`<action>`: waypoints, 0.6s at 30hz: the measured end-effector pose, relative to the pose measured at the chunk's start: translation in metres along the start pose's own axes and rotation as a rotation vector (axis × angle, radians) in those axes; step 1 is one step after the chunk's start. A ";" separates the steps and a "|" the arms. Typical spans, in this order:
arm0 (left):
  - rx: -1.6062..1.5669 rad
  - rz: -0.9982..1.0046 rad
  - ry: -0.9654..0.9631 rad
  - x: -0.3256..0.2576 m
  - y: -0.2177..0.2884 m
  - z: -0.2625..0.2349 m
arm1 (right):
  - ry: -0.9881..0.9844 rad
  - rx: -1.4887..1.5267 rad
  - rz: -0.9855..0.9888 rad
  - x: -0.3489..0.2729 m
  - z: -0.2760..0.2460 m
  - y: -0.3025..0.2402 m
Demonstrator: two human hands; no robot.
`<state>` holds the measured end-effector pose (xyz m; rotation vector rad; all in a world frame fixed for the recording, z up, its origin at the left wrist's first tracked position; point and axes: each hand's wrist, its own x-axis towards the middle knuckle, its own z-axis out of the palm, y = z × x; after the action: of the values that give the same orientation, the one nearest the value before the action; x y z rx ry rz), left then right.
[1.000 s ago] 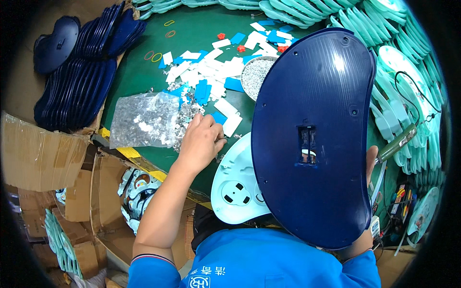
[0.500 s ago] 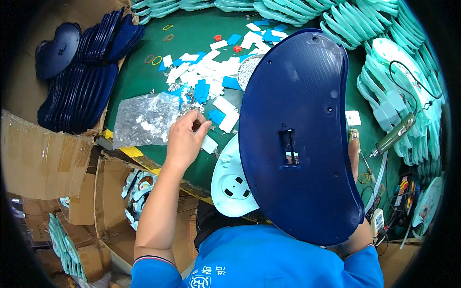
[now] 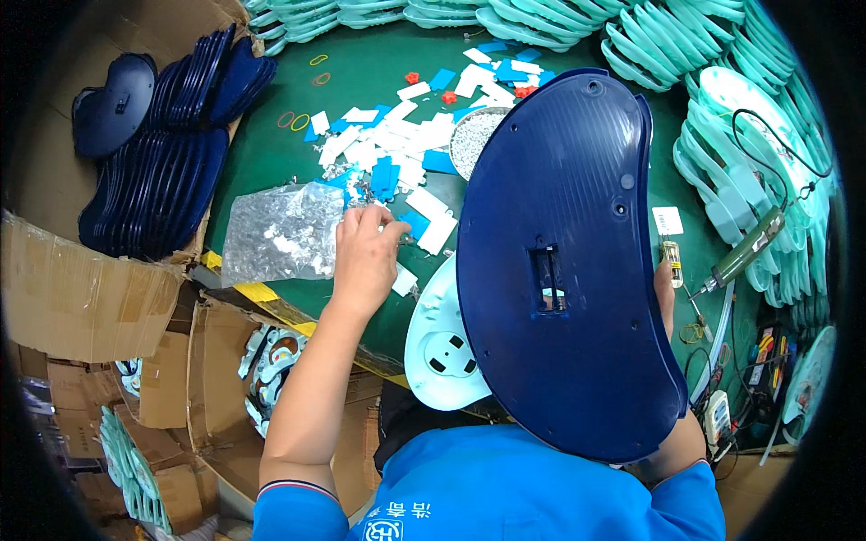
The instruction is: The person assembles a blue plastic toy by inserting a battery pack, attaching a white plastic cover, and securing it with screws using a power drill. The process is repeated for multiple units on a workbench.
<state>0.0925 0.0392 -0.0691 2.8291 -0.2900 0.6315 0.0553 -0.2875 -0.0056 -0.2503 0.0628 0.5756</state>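
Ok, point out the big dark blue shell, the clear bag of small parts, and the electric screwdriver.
dark blue shell (image 3: 559, 270): head view, on its ribbed back, above the slot.
clear bag (image 3: 280, 233): head view, on the middle of the crinkled plastic.
electric screwdriver (image 3: 747, 251): head view, on its green body.

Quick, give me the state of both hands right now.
Left hand: fingers curled at the small parts by the clear bag; what it grips cannot be told.
Right hand: mostly hidden, holding the dark blue shell.
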 end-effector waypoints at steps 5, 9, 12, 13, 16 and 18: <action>-0.017 0.049 -0.093 0.006 -0.005 -0.001 | -0.044 0.078 0.013 -0.002 -0.006 0.000; -0.077 0.070 -0.068 0.009 -0.004 -0.001 | -0.074 0.128 0.033 -0.001 -0.008 0.001; -0.406 0.024 -0.060 0.016 0.017 -0.022 | -0.079 0.125 0.043 -0.003 -0.010 0.002; -0.514 -0.002 -0.051 0.018 0.031 -0.032 | -0.058 0.094 0.053 -0.003 -0.011 0.004; -0.782 -0.037 -0.085 0.023 0.065 -0.056 | 0.115 -0.174 0.080 0.003 0.003 0.005; -0.782 0.130 -0.064 0.026 0.079 -0.059 | 0.134 -0.302 0.108 0.006 -0.002 0.003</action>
<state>0.0729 -0.0246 0.0081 2.0881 -0.5859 0.3406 0.0587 -0.2822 -0.0087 -0.5816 0.1198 0.6751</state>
